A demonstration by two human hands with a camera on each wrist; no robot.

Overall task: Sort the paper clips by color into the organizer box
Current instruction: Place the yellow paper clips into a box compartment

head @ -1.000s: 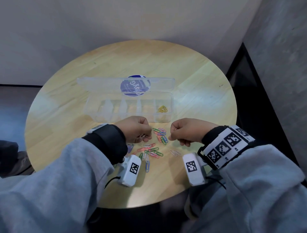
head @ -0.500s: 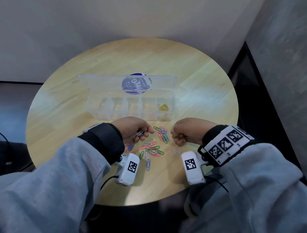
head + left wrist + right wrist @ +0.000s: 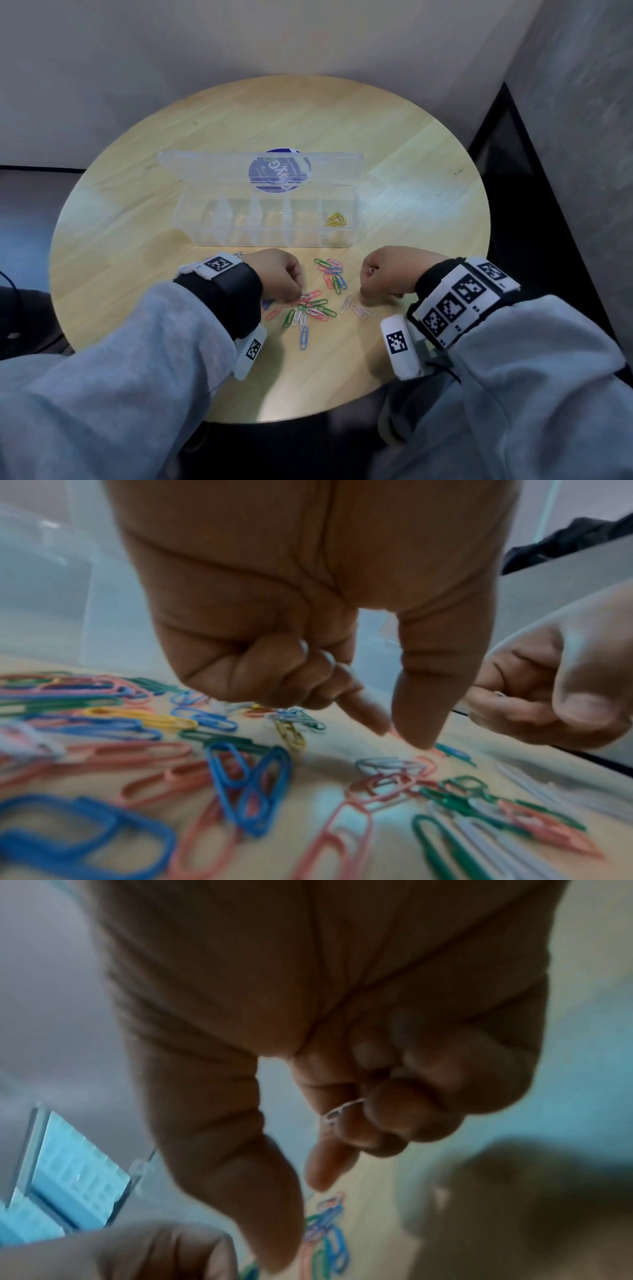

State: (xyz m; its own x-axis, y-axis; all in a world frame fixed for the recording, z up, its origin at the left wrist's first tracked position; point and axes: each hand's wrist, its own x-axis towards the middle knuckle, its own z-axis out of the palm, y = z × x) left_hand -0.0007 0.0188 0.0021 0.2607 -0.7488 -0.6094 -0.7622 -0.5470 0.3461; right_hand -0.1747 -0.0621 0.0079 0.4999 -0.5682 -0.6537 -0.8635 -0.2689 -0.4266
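The clear organizer box (image 3: 274,219) sits open at 12 o'clock on the round tabletop (image 3: 411,171), with yellow clips (image 3: 337,219) in its far right part. The pile of paper clips (image 3: 313,306) lies at 6 o'clock from it. The left hand (image 3: 277,274) points finger and thumb down, close together, onto the pile. The right hand (image 3: 387,274), at 3 o'clock, has curled fingers holding a white clip (image 3: 342,1110)

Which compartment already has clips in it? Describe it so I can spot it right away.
On the round wooden table lies an open clear organizer box beyond both hands. Its compartment farthest right holds yellow paper clips; the other compartments look empty.
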